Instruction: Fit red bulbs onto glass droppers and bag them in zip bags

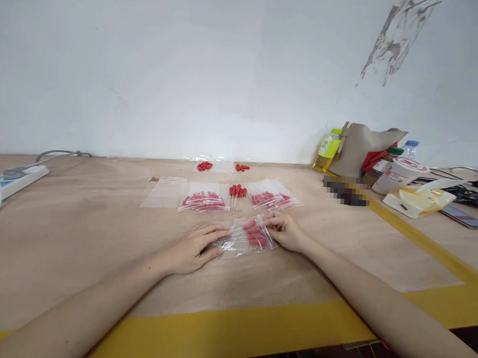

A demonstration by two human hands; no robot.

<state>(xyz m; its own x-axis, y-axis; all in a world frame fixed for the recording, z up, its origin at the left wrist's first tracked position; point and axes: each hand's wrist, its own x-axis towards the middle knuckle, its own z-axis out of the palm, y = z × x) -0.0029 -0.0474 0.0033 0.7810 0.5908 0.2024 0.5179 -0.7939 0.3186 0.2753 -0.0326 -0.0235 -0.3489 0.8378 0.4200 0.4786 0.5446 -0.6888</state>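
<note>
A clear zip bag lies flat on the table in front of me, holding several droppers with red rubber bulbs toward its right end. My left hand rests at the bag's left end, fingers stretched out and thumb apart, fingertips touching the plastic. At the right edge, by the zip strip, the fingers of my right hand pinch the bag. Just beyond it stands a small group of loose droppers. Filled zip bags lie on either side: one stack on the left, another on the right.
Flat translucent bags lie farther left. By the wall, red bulbs sit on clear plastic. A power strip is at far left. On the right are a yellow bottle, a grey bag, a cup, tissues and a phone.
</note>
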